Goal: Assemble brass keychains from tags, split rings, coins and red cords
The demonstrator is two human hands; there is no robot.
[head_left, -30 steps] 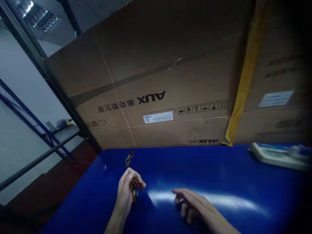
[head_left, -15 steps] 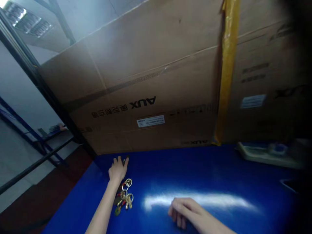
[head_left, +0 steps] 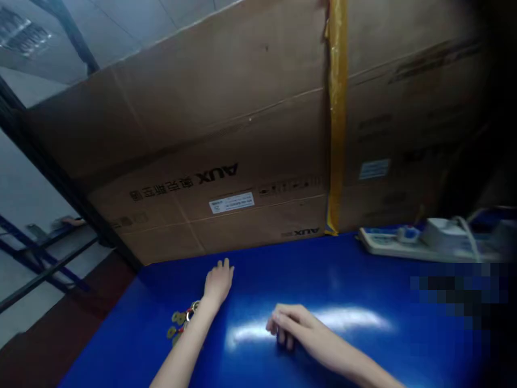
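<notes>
My left hand (head_left: 218,283) lies flat on the blue table top (head_left: 347,275), palm down, with its fingers slightly spread and nothing in it. A bunch of brass keyrings with red tags (head_left: 181,319) lies just left of my left wrist, and my forearm hides part of it. My right hand (head_left: 287,325) rests on the table to the right, fingers loosely curled and holding nothing visible. It touches only the table, in the glare of a bright reflection.
A large cardboard box with AUX print (head_left: 210,161) and yellow tape (head_left: 337,118) stands along the table's far edge. A white power strip (head_left: 404,237) lies at the back right. Beyond the left table edge stand a blue metal rack (head_left: 40,253) and another person's hand (head_left: 72,221).
The keyrings have gone from my left hand to the table top. My left hand has moved forward and right of them. The whole view has shifted as my head turned right.
</notes>
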